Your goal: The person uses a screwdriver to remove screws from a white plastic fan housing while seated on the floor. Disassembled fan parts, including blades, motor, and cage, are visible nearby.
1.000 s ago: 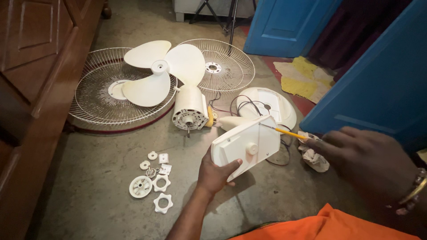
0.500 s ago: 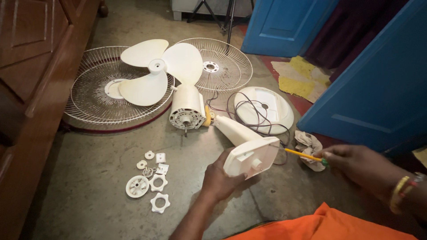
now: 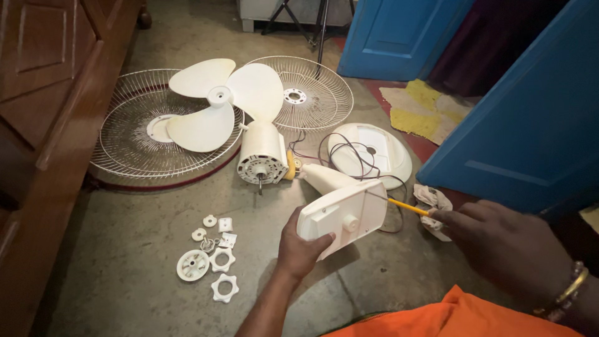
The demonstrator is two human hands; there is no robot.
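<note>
The left hand (image 3: 299,246) grasps the white switch housing (image 3: 343,215) over the floor (image 3: 125,249). The right hand (image 3: 505,246) pinches a yellow screwdriver (image 3: 409,207) against its edge. Small white nuts (image 3: 212,259) lie left; motor (image 3: 262,153), blade (image 3: 215,103), grilles (image 3: 131,143), cables behind.

Housing (image 3: 342,215) in left hand (image 3: 298,249): smooth cream plastic, slight sheen. Blade (image 3: 215,103) was glossy plastic, same cream. Motor (image 3: 262,153) had a plastic shell and a metal shaft. Guards (image 3: 134,134) were thin metal wire, white coated. Base (image 3: 374,153) was matt white plastic. Screwdriver (image 3: 409,207) in right hand (image 3: 505,246) had a yellow shaft, material unclear. Floor (image 3: 125,293) was rough, stained concrete. Cabinet (image 3: 43,93) was dark varnished wood. Doors (image 3: 530,125) were painted blue, semi-gloss. Rag (image 3: 433,203) was crumpled cloth.
</note>
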